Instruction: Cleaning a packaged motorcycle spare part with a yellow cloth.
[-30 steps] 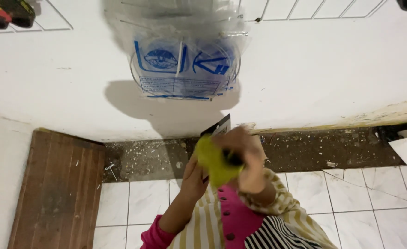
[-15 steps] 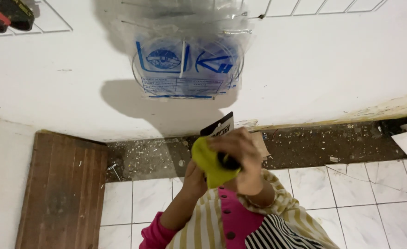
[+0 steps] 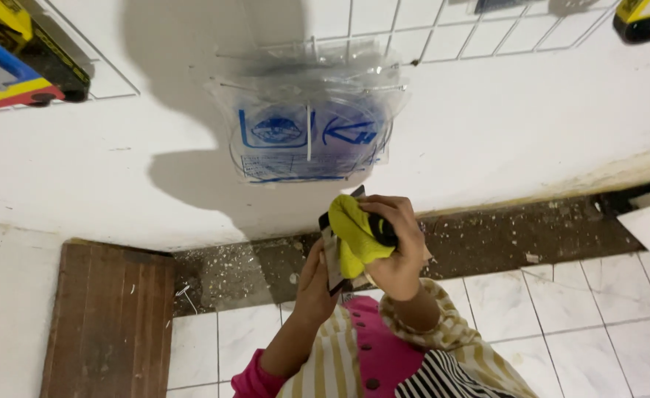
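I am wiping a flat dark phone [image 3: 332, 254] near the middle of the frame; my left hand [image 3: 314, 284] holds its edge; my right hand [image 3: 395, 247] presses a yellow cloth [image 3: 354, 232] on it; next I think I rub gently, gripping tight; above hangs a clear packet [image 3: 306, 129] with blue pictures; a yellow and blue box [image 3: 8, 63] sits upper left.

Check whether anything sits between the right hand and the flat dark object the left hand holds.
Yes: a yellow cloth lies between the right hand and the flat dark object, which the left hand grips from behind.
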